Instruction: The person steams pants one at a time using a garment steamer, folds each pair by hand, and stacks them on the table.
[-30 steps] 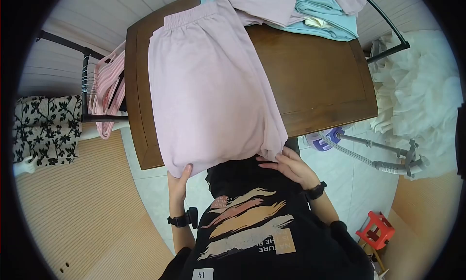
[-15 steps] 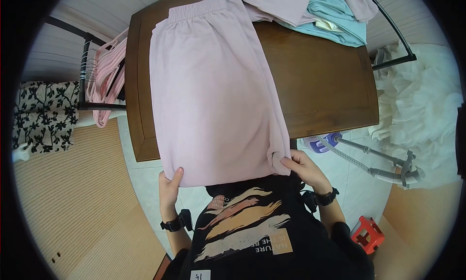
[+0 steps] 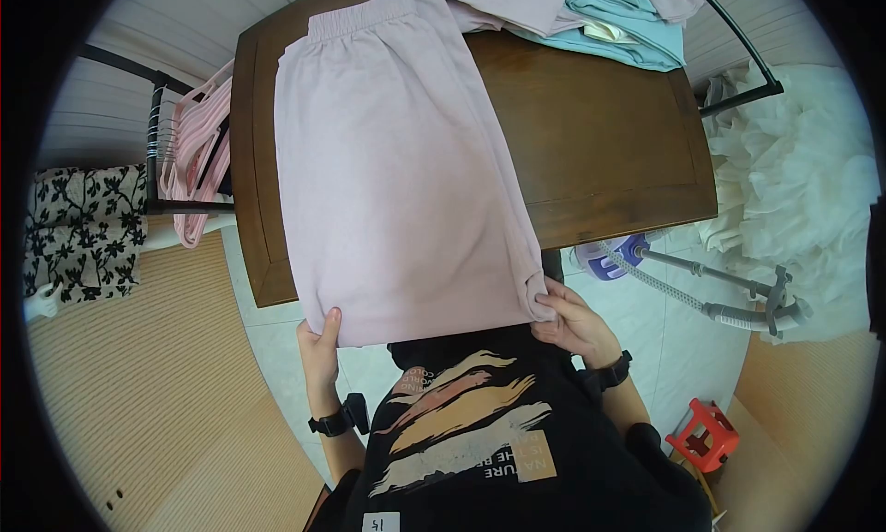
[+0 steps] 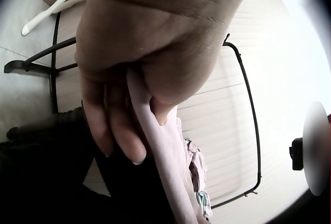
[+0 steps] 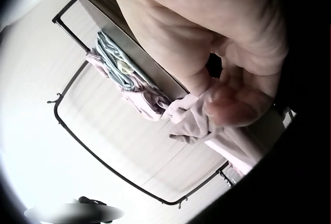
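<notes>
Pale pink pants (image 3: 397, 181) with a gathered elastic waistband lie lengthwise over the table (image 3: 609, 144), waistband at the far side. Their near end hangs past the front edge, held out straight between both hands. My left hand (image 3: 319, 352) grips the near left corner, thumb on top and fingers underneath. In the left wrist view the fabric (image 4: 163, 159) runs between the thumb and the fingers. At the near right corner, my right hand (image 3: 577, 324) pinches a bunched, turned-over bit of cloth. Gathered cloth (image 5: 194, 118) shows at these fingertips in the right wrist view.
Folded turquoise and pink clothes (image 3: 618, 24) lie at the table's far right. Pink hangers (image 3: 198, 144) hang on a black rack at left. A purple-and-white steamer (image 3: 609, 257) with its hose, white ruffled fabric (image 3: 794, 200) and a red stool (image 3: 704, 437) are on the right.
The near edge of the pants has gone from bulging to straight and come closer to the body. My right hand, earlier with fingers extended at the corner, now pinches it.
</notes>
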Demonstrator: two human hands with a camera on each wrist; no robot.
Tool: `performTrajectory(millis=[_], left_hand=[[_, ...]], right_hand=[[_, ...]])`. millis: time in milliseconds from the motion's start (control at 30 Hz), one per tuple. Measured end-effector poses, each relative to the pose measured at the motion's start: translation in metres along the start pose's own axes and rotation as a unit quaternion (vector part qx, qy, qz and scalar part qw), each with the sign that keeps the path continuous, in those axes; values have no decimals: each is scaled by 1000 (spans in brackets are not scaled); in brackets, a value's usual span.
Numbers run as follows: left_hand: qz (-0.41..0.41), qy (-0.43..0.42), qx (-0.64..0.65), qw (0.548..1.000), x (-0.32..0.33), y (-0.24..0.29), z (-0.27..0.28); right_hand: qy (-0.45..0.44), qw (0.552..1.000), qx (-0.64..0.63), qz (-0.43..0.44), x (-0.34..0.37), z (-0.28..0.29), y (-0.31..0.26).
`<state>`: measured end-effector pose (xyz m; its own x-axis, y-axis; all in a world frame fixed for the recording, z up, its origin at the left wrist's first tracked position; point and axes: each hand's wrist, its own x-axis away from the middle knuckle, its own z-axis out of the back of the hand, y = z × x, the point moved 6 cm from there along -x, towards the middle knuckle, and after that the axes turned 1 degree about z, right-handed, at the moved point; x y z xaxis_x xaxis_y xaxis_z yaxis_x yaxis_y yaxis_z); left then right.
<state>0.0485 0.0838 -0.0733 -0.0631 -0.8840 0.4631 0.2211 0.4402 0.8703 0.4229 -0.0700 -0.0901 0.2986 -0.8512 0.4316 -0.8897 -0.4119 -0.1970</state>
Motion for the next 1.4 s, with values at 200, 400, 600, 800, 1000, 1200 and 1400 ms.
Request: performTrajectory(millis=[200,400,600,800,1000,1200,1400], left_hand=[[-13,4,26,1000,2,4,1],[-31,4,29,999,6,3,4],[-31,4,34,999,3,-1,4],[-23,-11,35,999,2,-3,3],[-23,12,81,996,2,-6,8],[-76,41,70,994,18,17,3],[-252,97,72,960,54,54,26]], right_hand=[[77,966,232,80,-3,0,-5],[142,882,356,274,7,-25,-17],[133,763,576,263,1,-50,-16],[155,637,701,279,-7,-40,-20],[54,894,429,120,-5,-23,-8],[83,752,626,189,-8,-37,-15],[69,668,641,372,32,-70,-41]])
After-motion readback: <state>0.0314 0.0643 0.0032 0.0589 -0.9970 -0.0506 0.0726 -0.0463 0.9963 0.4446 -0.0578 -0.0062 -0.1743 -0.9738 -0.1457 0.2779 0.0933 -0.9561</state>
